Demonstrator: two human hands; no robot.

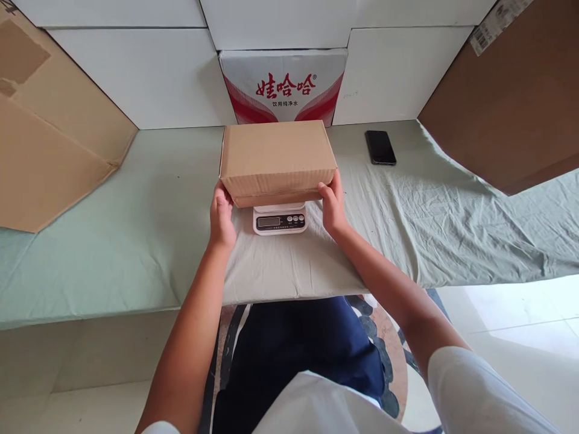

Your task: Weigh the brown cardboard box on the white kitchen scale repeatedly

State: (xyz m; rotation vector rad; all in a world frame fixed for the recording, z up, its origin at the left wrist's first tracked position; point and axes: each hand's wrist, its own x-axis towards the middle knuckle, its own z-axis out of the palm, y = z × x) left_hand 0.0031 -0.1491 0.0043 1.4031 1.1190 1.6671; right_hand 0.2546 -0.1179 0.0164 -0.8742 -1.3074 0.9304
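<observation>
A closed brown cardboard box (278,147) sits over a white digital kitchen scale (280,222); whether it rests fully on the scale or is slightly raised I cannot tell. My left hand (222,217) grips the box's front left corner, its fingers partly hidden behind the side. At the front right corner, my right hand (333,202) holds the box with the thumb on the front face and the fingers around the side. The scale's display and buttons show below the box, while its platform is mostly covered.
A black smartphone (380,147) lies to the right on the green cloth (181,241). Behind the box stands a white and red carton (284,90) against white boxes. Large cardboard panels (58,132) flank the table left and right (515,102).
</observation>
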